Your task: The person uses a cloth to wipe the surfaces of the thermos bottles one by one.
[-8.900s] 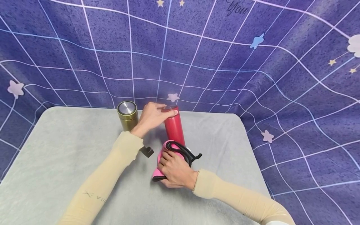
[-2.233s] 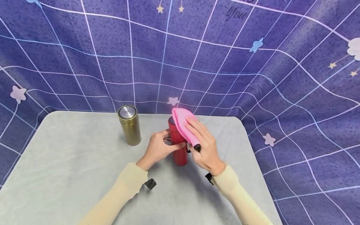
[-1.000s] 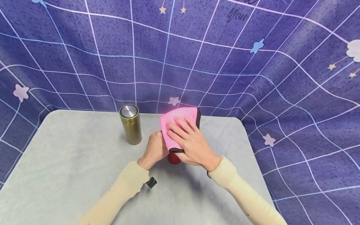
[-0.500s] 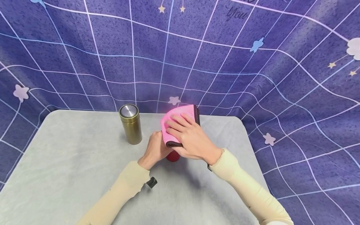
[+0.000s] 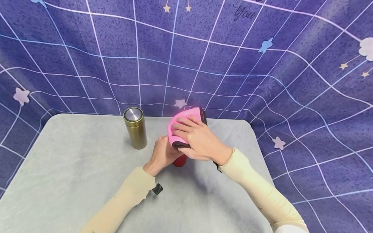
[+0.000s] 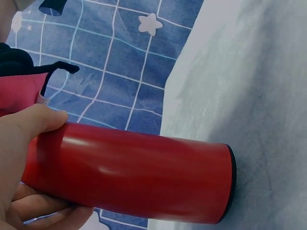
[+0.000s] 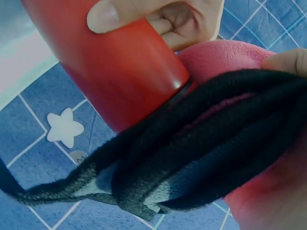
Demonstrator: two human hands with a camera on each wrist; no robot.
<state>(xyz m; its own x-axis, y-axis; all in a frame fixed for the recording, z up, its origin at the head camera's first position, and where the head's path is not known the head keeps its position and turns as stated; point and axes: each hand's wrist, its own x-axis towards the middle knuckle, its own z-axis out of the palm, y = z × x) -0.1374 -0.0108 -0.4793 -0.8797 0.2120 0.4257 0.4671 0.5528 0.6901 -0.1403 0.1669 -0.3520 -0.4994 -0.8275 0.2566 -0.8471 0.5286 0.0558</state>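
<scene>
My left hand [image 5: 161, 152] grips a red vacuum flask [image 6: 139, 172] round its body, thumb on one side and fingers on the other. In the head view only the flask's lower end shows, below my hands. Over the flask's top lies a folded pink cloth [image 5: 189, 112] with black edging. My right hand [image 5: 201, 139] holds this cloth, its fingers spread across the pink side. The right wrist view shows the folded black edging [image 7: 192, 139] right at the flask's top rim. The top itself is hidden by the cloth.
A gold flask [image 5: 136, 132] with a silver lid stands upright to the left of my hands. The grey-covered table [image 5: 73, 168] ends at a purple curtain [image 5: 157, 71] with grid lines and stars, behind and on the right.
Earlier my left hand was at the red flask's top and my right gripped the cloth lower down. The cloth then came up over the top; lately cloth and right hand shifted slightly upward.
</scene>
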